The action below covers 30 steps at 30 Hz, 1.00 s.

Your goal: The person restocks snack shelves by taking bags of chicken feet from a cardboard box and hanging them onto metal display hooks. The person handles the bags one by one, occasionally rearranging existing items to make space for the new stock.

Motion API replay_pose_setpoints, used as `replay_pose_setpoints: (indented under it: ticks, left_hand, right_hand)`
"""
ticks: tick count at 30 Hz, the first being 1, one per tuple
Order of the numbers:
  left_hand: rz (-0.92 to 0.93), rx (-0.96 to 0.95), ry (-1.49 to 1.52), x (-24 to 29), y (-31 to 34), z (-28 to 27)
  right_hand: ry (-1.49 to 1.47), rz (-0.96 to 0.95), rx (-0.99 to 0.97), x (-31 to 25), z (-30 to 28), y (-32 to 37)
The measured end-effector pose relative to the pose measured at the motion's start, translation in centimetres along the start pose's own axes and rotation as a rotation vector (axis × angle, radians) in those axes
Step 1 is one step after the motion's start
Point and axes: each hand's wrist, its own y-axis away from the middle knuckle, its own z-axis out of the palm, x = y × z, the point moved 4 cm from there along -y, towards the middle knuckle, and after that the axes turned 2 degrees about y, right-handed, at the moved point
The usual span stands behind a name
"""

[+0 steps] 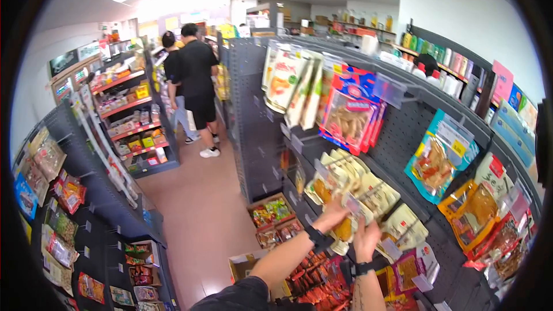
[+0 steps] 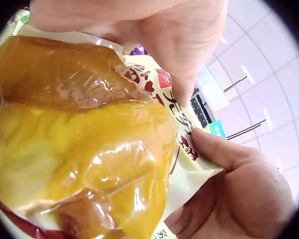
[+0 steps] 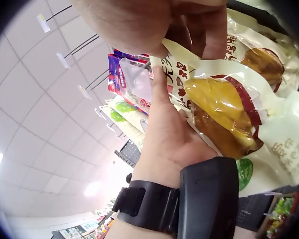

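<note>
A person stood in a shop aisle, close to a tall grey rack (image 1: 403,132) full of hanging snacks. Both hands were on one snack pack (image 1: 350,222). It was cream with red writing, and something soft and yellow showed through its clear front. The pack was up against the rack, low down and nearer its bottom edge than its top. It was among other cream packs (image 1: 377,193) of the same kind. I could not tell if it hung from the rack or was free.

The left hand (image 1: 331,214) held the pack from behind and from above, with its thumb pressed on the front. The right hand (image 1: 367,241) pinched the pack's side edge between its thumb and curled fingers (image 2: 182,219). So both hands were grasping the pack, and neither was loose.

Red and blue packs (image 1: 348,112) hung higher up. A box of snacks (image 1: 271,213) sat on the floor (image 1: 196,219) under the rack. Two people (image 1: 193,75) stood far down the aisle.

I think a few things could go wrong. The wrapper looked shiny and slippery, so a light pinch could let it slide and drop to the floor. A hard squeeze could squash the soft food inside. The packs hung very close together, so a quick tug could knock the ones beside it off the rack.
</note>
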Motion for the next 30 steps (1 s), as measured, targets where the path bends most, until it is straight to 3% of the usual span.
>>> replay_pose_setpoints:
  ticks: [1,2,3,4,5,11,16,19,22,28,30]
  left_hand:
    - [-0.019,-0.050,0.184,1.8,0.7,0.0]
    - [-0.004,-0.064,0.178,0.3,0.3,0.1]
    - [0.012,-0.079,0.172,2.0,0.6,-0.1]
    - [-0.116,-0.182,0.438,3.1,1.7,0.2]
    - [-0.118,-0.195,0.476,2.9,1.7,0.3]
    - [-0.242,-0.149,0.454,2.6,2.4,-0.1]
    - [-0.135,-0.109,0.422,4.3,2.4,-0.6]
    - [-0.141,-0.102,0.465,4.4,2.2,-0.5]
    - [-0.147,-0.111,0.471,4.6,2.0,-0.6]
    - [-0.113,-0.050,0.375,5.0,2.6,-0.7]
    - [-0.112,-0.035,0.423,4.6,2.4,-0.5]
  right_hand:
    - [0.147,0.117,-0.060,0.8,0.1,-0.1]
    - [0.050,-0.047,0.065,2.0,0.8,0.0]
    - [0.150,-0.026,0.042,1.6,0.5,0.0]
    - [0.118,-0.048,0.048,1.7,0.5,0.1]
    - [0.113,-0.008,0.016,1.4,0.4,0.0]
    - [0.029,-0.070,0.037,0.4,-0.2,0.5]
    - [0.035,-0.006,0.025,0.1,-0.2,0.0]
    - [0.017,-0.090,0.087,-0.6,-0.1,-0.1]
    - [0.001,-0.010,0.044,-1.0,-0.7,0.2]
    - [0.036,-0.076,-0.004,0.2,-0.8,1.0]
    - [-0.116,-0.123,0.019,0.2,-1.0,1.9]
